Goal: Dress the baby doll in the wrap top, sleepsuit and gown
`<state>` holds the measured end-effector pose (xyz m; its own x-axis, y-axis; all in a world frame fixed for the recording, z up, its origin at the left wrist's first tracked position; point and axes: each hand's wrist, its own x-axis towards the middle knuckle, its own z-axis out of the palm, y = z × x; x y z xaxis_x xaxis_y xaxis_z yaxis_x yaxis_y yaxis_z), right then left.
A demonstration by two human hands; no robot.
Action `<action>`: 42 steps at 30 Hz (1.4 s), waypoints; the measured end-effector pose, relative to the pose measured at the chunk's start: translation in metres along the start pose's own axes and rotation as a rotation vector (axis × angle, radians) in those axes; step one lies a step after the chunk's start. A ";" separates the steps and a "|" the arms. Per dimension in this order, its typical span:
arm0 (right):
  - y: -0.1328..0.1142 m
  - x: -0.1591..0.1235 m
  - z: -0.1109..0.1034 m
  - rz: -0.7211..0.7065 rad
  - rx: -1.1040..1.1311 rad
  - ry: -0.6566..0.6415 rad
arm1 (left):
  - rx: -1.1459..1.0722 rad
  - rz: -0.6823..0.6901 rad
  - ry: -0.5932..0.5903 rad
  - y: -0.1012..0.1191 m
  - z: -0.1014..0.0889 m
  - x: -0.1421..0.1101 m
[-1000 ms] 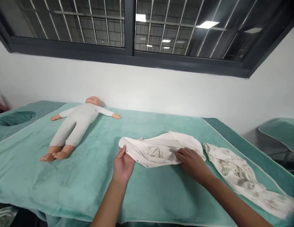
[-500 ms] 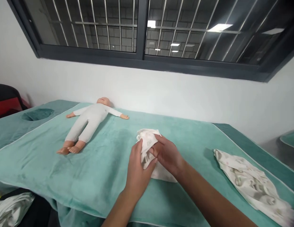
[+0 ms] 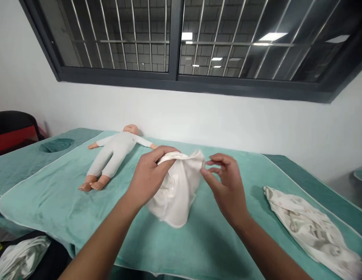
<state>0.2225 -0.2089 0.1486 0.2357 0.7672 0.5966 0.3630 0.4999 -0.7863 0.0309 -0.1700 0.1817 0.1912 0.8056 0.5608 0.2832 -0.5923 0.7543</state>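
Observation:
A soft white baby garment point(image 3: 179, 190) hangs bunched between my two hands, its lower part drooping just above the green bed cover point(image 3: 215, 252). My left hand point(image 3: 148, 171) is closed on its upper left edge, thumb in front and fingers partly hidden behind the fabric. At the upper right corner, my right hand point(image 3: 224, 177) pinches the edge between thumb and forefinger, with the other fingers curled. Beyond my left hand a baby doll point(image 3: 116, 146) in a white suit lies on its back, arms spread and feet towards me.
A printed white baby garment point(image 3: 309, 229) lies crumpled at the right. White cloths point(image 3: 20, 256) are heaped on something dark at lower left. The bed has a round hollow point(image 3: 56, 145) at its left end. Behind it stand a white wall point(image 3: 198, 116) and a barred window point(image 3: 175, 42).
My hands have moved apart, left hand leftwards and right hand rightwards. The gathered garment has opened out and now hangs stretched between them. The view has tilted slightly.

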 end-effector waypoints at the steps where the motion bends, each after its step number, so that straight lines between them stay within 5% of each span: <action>1: -0.007 0.002 -0.002 -0.097 -0.058 -0.007 | 0.035 0.074 -0.053 0.012 -0.001 0.004; 3: -0.020 0.010 -0.005 -0.159 -0.106 -0.191 | 0.120 0.209 -0.167 0.031 -0.001 0.012; 6: -0.031 0.025 -0.010 0.011 -0.040 -0.506 | 0.315 0.366 -0.214 0.045 -0.004 0.019; 11: -0.040 0.043 -0.035 0.195 0.238 -0.905 | 0.899 0.566 -0.008 0.038 -0.030 0.021; 13: -0.047 0.043 -0.040 0.178 0.177 -1.020 | 1.053 0.645 0.107 0.037 -0.040 0.018; 15: -0.054 0.040 -0.038 0.092 -0.051 -0.937 | 1.125 0.716 0.257 0.040 -0.045 0.014; 18: -0.055 0.034 -0.026 -0.072 -0.492 -0.583 | 1.186 0.705 0.399 0.046 -0.045 0.010; 22: -0.037 0.035 -0.023 -0.161 -0.840 -0.293 | 1.271 0.520 0.332 0.046 -0.040 0.011; 28: 0.000 0.046 -0.045 -0.074 -0.823 -0.226 | 1.321 0.141 0.119 0.020 -0.043 0.013; 33: 0.015 0.047 -0.063 -0.011 -0.698 -0.141 | 0.988 0.005 0.121 -0.015 -0.048 0.016; 38: 0.028 0.063 -0.082 0.189 -1.191 -0.220 | 1.031 -0.164 0.016 -0.044 -0.045 0.028; 42: 0.063 0.083 -0.074 0.240 -1.410 -0.378 | 1.167 -0.234 -0.178 -0.084 -0.021 0.050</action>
<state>0.3313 -0.1432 0.1604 0.2519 0.9406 0.2274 0.9584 -0.2751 0.0760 -0.0028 -0.0805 0.1534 0.1228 0.9370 0.3272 0.9906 -0.1357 0.0167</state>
